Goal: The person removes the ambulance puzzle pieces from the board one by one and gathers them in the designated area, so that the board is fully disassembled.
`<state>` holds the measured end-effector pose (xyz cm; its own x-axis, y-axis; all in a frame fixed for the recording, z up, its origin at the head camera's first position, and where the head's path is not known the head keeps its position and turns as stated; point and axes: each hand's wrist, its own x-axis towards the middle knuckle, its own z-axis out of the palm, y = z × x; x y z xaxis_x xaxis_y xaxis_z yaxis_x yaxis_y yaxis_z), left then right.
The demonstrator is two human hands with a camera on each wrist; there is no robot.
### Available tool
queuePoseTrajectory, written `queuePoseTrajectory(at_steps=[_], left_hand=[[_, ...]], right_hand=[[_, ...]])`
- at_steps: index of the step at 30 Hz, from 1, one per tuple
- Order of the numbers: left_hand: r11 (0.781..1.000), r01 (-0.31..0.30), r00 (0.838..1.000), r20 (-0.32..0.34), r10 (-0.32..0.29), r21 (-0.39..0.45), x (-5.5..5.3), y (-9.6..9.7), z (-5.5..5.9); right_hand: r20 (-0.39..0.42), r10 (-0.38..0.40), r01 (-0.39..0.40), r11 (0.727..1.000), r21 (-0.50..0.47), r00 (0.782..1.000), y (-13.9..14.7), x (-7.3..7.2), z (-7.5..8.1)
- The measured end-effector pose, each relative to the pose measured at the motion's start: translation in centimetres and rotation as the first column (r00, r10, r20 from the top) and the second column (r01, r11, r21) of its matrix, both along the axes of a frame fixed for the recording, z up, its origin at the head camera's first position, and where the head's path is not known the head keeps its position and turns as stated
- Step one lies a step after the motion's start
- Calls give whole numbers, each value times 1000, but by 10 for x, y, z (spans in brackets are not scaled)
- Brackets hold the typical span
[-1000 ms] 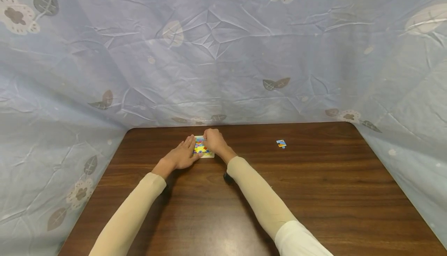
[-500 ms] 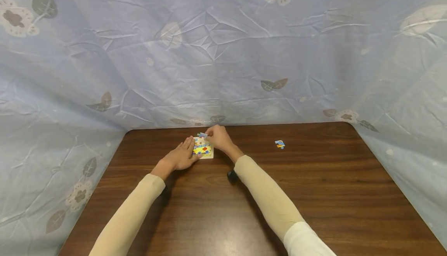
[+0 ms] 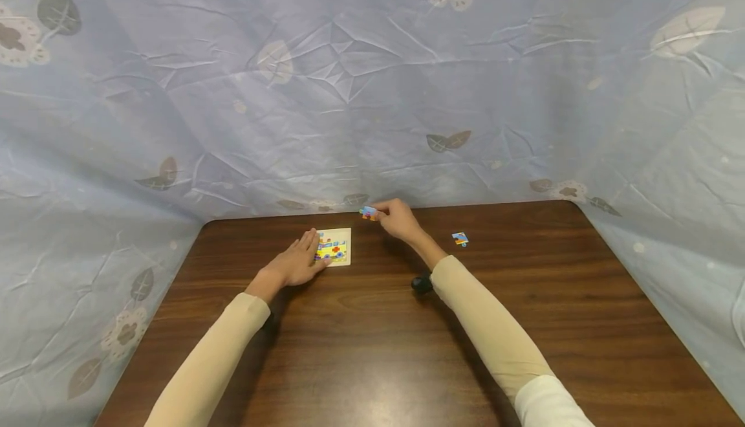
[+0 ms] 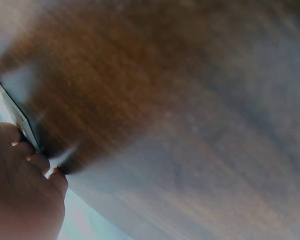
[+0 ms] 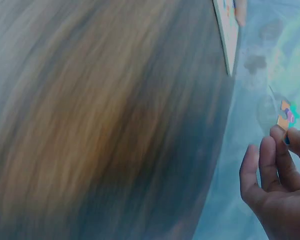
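Note:
A small puzzle board [image 3: 348, 246] with a pale frame and a yellow vehicle picture lies near the table's far edge. My left hand [image 3: 295, 262] rests flat across its left side, fingers straight, covering part of the picture. To the right of the board and above the table, my right hand [image 3: 403, 221] pinches a blue and orange puzzle piece [image 3: 369, 213] between thumb and forefinger. In the right wrist view this jigsaw piece [image 5: 289, 116] shows beyond the fingertips, and its other fingers are loosely bent. The left wrist view shows the left fingers [image 4: 37, 160] at the board's edge.
Another puzzle piece [image 3: 460, 239], blue with some orange, lies on the brown wooden table [image 3: 361, 336] to the right of the right hand. A floral cloth [image 3: 349, 123] hangs behind the table and along its sides. A black object [image 3: 421, 284] sits at the right wrist.
My right hand has lifted the puzzle piece off the board and carried it to the right, uncovering the board's right side. The left hand stays on the board.

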<state>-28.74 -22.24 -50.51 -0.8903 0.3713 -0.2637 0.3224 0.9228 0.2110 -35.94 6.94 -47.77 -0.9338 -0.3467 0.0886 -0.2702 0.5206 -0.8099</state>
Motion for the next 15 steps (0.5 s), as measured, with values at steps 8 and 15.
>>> queuePoseTrajectory(at_steps=[8, 15], left_hand=[[1000, -5, 1000, 3, 5, -3, 2, -1, -2], [1000, 2, 1000, -9, -2, -4, 0, 0, -1]], right_hand=[[41, 3, -1, 999, -52, 999, 48, -2, 7], [96, -13, 23, 995, -98, 995, 87, 0, 10]])
